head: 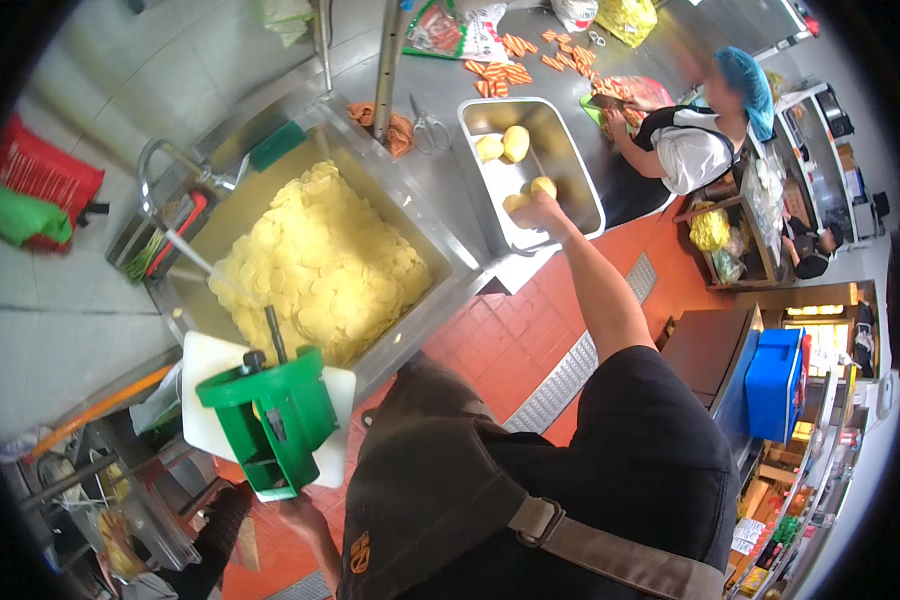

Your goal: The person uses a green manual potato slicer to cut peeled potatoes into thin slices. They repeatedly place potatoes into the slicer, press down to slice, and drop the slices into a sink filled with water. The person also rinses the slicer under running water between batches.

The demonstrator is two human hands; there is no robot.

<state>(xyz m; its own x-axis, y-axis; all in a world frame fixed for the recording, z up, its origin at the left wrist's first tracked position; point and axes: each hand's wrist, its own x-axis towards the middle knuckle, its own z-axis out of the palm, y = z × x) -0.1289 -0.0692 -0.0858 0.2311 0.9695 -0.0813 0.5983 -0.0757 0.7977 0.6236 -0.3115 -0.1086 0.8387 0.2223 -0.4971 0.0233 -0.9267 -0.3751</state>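
Observation:
My right hand (541, 213) reaches into a deep stainless steel tray (589, 196), with its fingers on peeled potatoes (516, 202); whether it grips one or two cannot be made out. Two more peeled potatoes (516, 143) lie at the tray's far end. Lower left, my left hand (301, 516) is against the bottom end of a green hand-cranked slicer (300, 405), its fingers hidden. The slicer stands over a white cutting board (208, 375) at the corner of a steel sink (427, 217). A large heap of thin potato slices (330, 255) fills much of that sink.
A curved faucet (150, 196) reaches over the sink. Scissors (429, 129) and an orange cloth (399, 133) lie beside the tray. At the same counter a co-worker in a blue hair net (746, 86) handles a knife. Striped orange packets (499, 73) are scattered there.

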